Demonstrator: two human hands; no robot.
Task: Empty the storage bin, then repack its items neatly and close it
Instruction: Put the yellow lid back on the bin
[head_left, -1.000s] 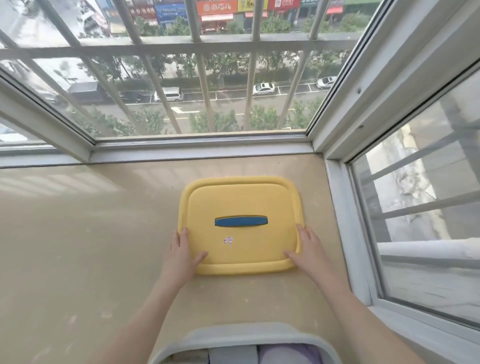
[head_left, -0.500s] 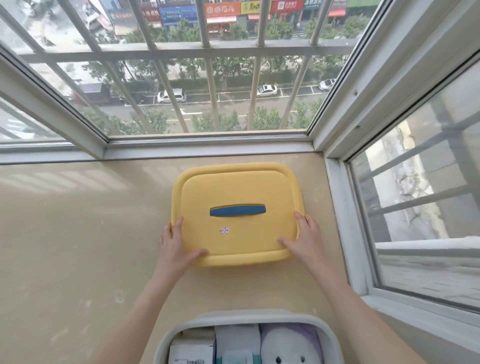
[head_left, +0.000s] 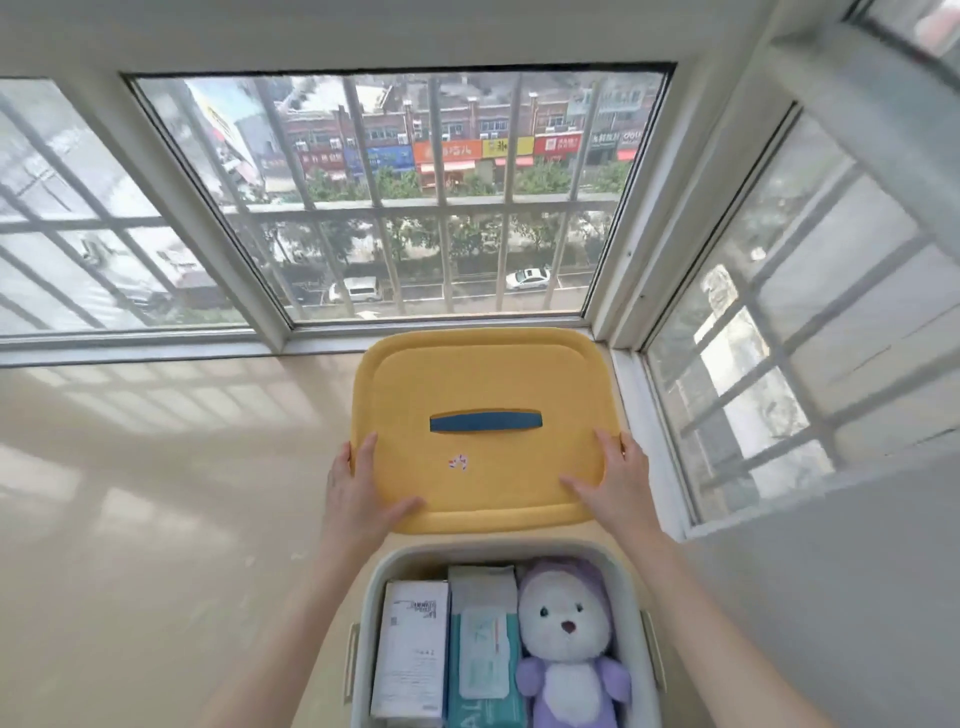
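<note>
Left hand (head_left: 358, 493) and right hand (head_left: 618, 488) clamp fingers (head_left: 366, 449) on yellow lid (head_left: 483, 374), handle (head_left: 485, 422) running left-right.

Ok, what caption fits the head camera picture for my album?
Left hand and right hand hold the yellow lid past the open bin packed with plush toy, wipes pack and white box.

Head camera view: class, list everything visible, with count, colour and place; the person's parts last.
lid: one, yellow, beyond the bin
handle: one, blue, on lid's centre
bin: one, pale grey, nearest, open
box: one, white, left in bin
pack: one, teal and white, middle of bin
plush toy: one, white and purple, right in bin
ledge: one, beige, below windows
windows: three, white-framed, around ledge
left hand: one, grips lid's near-left corner
right hand: one, grips lid's near-right corner
</note>
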